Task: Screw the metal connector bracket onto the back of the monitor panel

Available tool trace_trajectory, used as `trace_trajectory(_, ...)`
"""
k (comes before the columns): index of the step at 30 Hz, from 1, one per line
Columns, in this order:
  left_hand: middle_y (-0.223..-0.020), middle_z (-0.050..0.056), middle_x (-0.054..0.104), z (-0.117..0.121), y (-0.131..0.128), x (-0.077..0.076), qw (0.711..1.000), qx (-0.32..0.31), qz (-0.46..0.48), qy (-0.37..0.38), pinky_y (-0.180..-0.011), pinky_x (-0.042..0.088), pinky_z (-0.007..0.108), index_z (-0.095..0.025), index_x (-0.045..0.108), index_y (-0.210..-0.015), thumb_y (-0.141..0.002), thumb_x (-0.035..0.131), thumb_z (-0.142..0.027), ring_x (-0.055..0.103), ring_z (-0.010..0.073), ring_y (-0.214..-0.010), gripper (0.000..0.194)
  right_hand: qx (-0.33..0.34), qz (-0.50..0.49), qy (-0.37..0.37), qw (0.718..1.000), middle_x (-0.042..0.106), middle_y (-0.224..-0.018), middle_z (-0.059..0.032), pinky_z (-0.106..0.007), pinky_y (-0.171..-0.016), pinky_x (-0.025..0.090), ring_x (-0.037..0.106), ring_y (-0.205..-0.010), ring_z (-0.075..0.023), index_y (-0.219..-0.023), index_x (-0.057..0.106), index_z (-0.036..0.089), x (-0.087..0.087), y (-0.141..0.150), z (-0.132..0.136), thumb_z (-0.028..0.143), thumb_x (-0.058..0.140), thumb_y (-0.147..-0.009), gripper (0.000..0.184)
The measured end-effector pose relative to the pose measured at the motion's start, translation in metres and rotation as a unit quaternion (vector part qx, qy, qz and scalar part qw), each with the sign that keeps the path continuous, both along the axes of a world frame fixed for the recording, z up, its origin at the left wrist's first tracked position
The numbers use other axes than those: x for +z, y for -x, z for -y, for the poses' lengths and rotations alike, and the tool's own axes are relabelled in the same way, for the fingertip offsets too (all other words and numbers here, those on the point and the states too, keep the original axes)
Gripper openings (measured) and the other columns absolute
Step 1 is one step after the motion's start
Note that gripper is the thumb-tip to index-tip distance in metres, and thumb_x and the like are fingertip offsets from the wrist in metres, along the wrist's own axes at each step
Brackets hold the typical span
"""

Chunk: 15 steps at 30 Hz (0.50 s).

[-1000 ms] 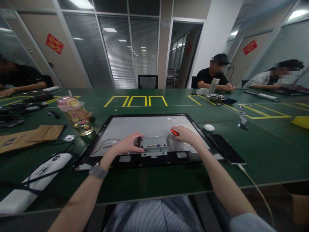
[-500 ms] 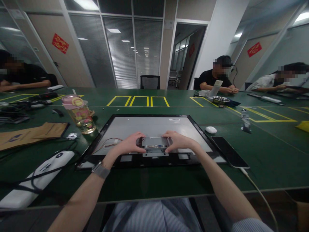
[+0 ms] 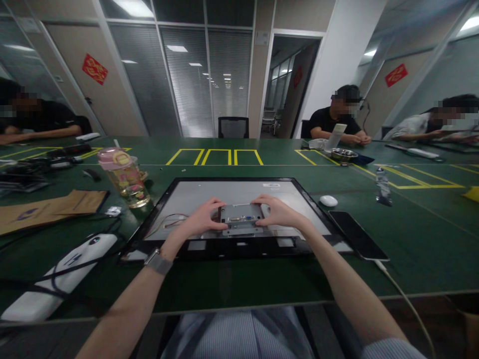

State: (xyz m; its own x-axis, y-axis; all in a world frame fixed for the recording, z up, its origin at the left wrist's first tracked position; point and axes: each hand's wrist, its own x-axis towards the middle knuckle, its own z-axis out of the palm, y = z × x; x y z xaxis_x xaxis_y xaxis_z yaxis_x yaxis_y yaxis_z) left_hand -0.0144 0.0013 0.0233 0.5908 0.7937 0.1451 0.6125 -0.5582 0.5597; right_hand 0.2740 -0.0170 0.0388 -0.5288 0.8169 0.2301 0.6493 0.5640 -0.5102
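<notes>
Between my two hands is a grey metal bracket box [image 3: 241, 215] with a blue VGA port and another connector on the side facing me. My left hand [image 3: 205, 218] grips its left end, thumb low in front and fingers behind. On the right end my right hand [image 3: 276, 212] has the same kind of grip. The box is over a monitor panel [image 3: 235, 189] lying back side up in its black frame. Whether the box touches the panel I cannot tell. Thin wires [image 3: 164, 222] lie on the panel left of my left hand.
Left stand a pink-lidded bottle [image 3: 125, 177], a brown paper bag [image 3: 52, 209] and a white power bank-like case [image 3: 63, 274] with black cables. Right lie a white earbud case [image 3: 328, 201] and a cabled phone [image 3: 357, 234]. Several people sit across the green table [image 3: 232, 284].
Both hands have raised the metal box slightly and shifted it away from me, off the panel's near black edge. Their grip on it is the same.
</notes>
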Motion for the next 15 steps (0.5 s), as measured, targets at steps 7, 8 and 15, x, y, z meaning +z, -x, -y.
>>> trace_trajectory(7,-0.123,0.006,0.051,-0.010,-0.001,-0.007,1.000,0.017,0.002,-0.009,-0.104,0.040,0.038,-0.023,0.053,-0.124,-0.074,0.068,-0.044,0.053,0.0239,-0.114,0.056,-0.042,-0.018,0.009,0.999,0.063,-0.112,-0.0086,-0.040,-0.091,0.045,0.060,-0.104,-0.0253,-0.112,0.055,0.018,-0.019,0.002,-0.010,0.024,0.075,-0.070,0.047)
trace_trajectory(8,-0.123,0.006,0.051,-0.011,-0.001,-0.008,1.000,0.019,-0.003,-0.007,-0.104,0.040,0.037,-0.022,0.053,-0.125,-0.075,0.067,-0.043,0.053,0.0242,-0.115,0.056,-0.047,-0.011,0.014,0.999,0.063,-0.111,-0.0084,-0.039,-0.091,0.045,0.060,-0.104,-0.0253,-0.111,0.054,0.019,-0.020,0.002,-0.011,0.025,0.075,-0.071,0.046)
trace_trajectory(15,-0.130,0.008,0.053,-0.014,-0.001,-0.012,0.999,0.023,-0.023,0.029,-0.106,0.039,0.040,-0.022,0.051,-0.130,-0.077,0.064,-0.046,0.052,0.0257,-0.120,0.059,-0.060,0.008,0.043,0.997,0.064,-0.109,-0.0091,-0.038,-0.086,0.047,0.062,-0.101,-0.0253,-0.111,0.052,0.018,-0.023,0.004,-0.013,0.026,0.075,-0.071,0.046)
